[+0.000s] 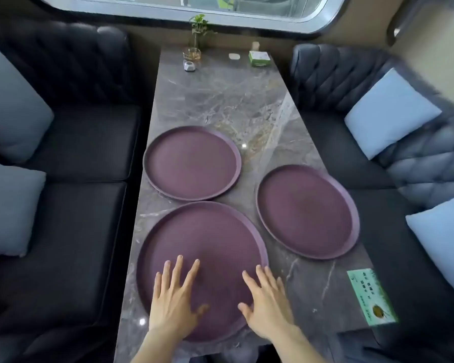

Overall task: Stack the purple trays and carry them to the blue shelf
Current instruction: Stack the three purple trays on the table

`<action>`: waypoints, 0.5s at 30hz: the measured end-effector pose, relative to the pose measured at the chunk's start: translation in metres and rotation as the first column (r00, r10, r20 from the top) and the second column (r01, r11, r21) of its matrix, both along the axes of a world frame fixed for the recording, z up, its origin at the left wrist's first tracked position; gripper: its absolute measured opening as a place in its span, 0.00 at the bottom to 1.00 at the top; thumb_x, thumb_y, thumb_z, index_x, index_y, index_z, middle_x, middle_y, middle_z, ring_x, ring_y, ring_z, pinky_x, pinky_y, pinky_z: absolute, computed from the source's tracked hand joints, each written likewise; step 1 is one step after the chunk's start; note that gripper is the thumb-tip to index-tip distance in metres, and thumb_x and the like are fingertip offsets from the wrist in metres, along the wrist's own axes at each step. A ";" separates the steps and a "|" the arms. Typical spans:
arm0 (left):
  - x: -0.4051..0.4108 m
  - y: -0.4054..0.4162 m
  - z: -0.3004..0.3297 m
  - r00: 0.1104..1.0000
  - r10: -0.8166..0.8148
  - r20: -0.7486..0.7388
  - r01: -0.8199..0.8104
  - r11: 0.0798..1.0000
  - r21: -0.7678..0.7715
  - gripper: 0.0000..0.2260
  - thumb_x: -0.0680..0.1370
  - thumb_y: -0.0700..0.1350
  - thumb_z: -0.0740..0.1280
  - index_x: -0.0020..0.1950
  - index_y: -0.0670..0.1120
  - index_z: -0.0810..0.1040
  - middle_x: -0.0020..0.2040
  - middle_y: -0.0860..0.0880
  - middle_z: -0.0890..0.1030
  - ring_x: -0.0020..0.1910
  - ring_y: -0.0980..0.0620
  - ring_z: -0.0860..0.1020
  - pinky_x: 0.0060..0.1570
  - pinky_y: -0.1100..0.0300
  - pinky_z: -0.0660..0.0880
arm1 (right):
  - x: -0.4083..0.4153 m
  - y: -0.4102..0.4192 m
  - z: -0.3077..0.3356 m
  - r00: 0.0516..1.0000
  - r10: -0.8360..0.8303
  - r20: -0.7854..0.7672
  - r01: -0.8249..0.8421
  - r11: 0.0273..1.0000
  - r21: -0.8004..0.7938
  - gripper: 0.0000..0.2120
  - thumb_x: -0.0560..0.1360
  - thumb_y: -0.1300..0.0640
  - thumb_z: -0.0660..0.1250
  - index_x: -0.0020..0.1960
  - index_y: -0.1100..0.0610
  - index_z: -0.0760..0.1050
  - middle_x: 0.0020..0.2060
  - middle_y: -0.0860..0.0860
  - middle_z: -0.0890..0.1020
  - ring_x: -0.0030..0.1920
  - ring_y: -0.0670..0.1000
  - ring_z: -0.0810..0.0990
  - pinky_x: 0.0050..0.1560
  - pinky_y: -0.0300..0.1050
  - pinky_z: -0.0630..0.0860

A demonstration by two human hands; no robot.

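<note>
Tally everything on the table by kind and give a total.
Purple trays: 3 (near, far left, right)
Green boxes: 1
Green cards: 1
Plants in glass vases: 1
Small white items: 2 ()
Total: 8

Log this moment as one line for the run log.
stage: before stacking | trays: three purple, separate on table | left hand: open over nearest tray | right hand: open, same tray | shelf: unseen
</note>
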State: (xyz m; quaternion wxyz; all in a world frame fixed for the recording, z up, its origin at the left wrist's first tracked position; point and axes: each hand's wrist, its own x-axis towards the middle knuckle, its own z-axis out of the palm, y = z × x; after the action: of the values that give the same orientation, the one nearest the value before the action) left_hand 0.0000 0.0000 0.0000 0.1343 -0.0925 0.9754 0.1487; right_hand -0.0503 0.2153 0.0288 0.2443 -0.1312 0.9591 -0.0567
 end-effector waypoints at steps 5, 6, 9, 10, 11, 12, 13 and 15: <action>0.000 0.011 -0.009 0.996 -0.018 0.088 0.018 1.000 0.005 0.47 0.69 0.68 0.65 0.77 0.63 0.36 0.81 0.49 0.38 0.78 0.41 0.35 0.77 0.47 0.43 | -0.002 0.013 -0.008 0.999 0.029 -0.045 -0.026 0.998 0.063 0.35 0.75 0.40 0.60 0.78 0.47 0.53 0.80 0.53 0.49 0.78 0.51 0.39 0.76 0.61 0.44; -0.001 0.013 -0.009 0.995 -0.027 0.095 0.027 1.000 -0.001 0.47 0.69 0.68 0.66 0.77 0.64 0.37 0.81 0.49 0.38 0.78 0.40 0.35 0.77 0.47 0.44 | -0.001 0.015 -0.009 0.998 0.042 -0.049 -0.039 0.997 0.069 0.35 0.75 0.40 0.60 0.78 0.47 0.53 0.80 0.52 0.48 0.78 0.51 0.38 0.76 0.61 0.44; -0.006 0.015 -0.005 0.992 -0.035 0.118 0.036 0.999 -0.009 0.47 0.68 0.68 0.66 0.78 0.64 0.39 0.81 0.49 0.40 0.79 0.40 0.38 0.76 0.48 0.49 | 0.000 0.022 -0.010 0.997 0.048 -0.064 -0.043 0.997 0.071 0.34 0.75 0.41 0.59 0.78 0.47 0.53 0.80 0.52 0.48 0.78 0.50 0.37 0.76 0.60 0.45; -0.008 0.018 -0.003 0.991 -0.046 0.127 0.047 0.999 -0.004 0.47 0.68 0.69 0.66 0.78 0.65 0.40 0.81 0.49 0.42 0.79 0.40 0.40 0.76 0.48 0.50 | -0.001 0.024 -0.010 0.997 0.039 -0.060 -0.035 0.997 0.069 0.34 0.75 0.41 0.59 0.78 0.47 0.54 0.80 0.52 0.49 0.78 0.50 0.38 0.76 0.59 0.46; -0.010 0.023 0.001 0.990 -0.057 0.129 0.058 0.998 -0.001 0.46 0.67 0.69 0.66 0.78 0.65 0.43 0.81 0.49 0.44 0.79 0.39 0.42 0.75 0.48 0.52 | -0.003 0.025 -0.008 0.998 0.022 -0.055 -0.019 0.998 0.063 0.33 0.75 0.41 0.59 0.77 0.48 0.55 0.80 0.51 0.50 0.78 0.50 0.39 0.76 0.59 0.48; -0.012 0.028 0.005 0.989 -0.068 0.131 0.068 0.998 0.002 0.45 0.67 0.69 0.67 0.78 0.65 0.47 0.81 0.48 0.48 0.79 0.38 0.45 0.74 0.47 0.56 | -0.005 0.027 -0.005 0.999 0.004 -0.050 -0.002 0.999 0.052 0.32 0.75 0.41 0.59 0.77 0.48 0.58 0.79 0.51 0.52 0.79 0.49 0.41 0.76 0.57 0.50; -0.015 0.031 0.010 0.989 -0.068 0.131 0.069 0.998 0.000 0.43 0.66 0.68 0.69 0.78 0.63 0.55 0.80 0.46 0.55 0.78 0.36 0.52 0.72 0.45 0.61 | -0.008 0.028 -0.003 0.998 -0.021 -0.051 0.023 0.999 0.030 0.30 0.75 0.41 0.59 0.75 0.48 0.62 0.78 0.50 0.56 0.79 0.49 0.45 0.75 0.56 0.54; -0.024 0.035 0.013 0.996 -0.051 0.071 0.050 0.999 0.016 0.35 0.63 0.64 0.75 0.69 0.56 0.75 0.70 0.41 0.74 0.68 0.34 0.71 0.59 0.43 0.74 | -0.018 0.033 0.004 0.990 -0.116 -0.078 0.112 0.992 -0.052 0.24 0.76 0.42 0.60 0.69 0.47 0.71 0.71 0.48 0.71 0.76 0.50 0.60 0.69 0.50 0.66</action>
State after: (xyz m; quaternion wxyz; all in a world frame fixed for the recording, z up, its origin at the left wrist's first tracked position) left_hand -0.0238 0.0346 0.0130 0.1733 -0.0721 0.9709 0.1486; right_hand -0.0680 0.2484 0.0323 0.1986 -0.0843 0.9725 -0.0882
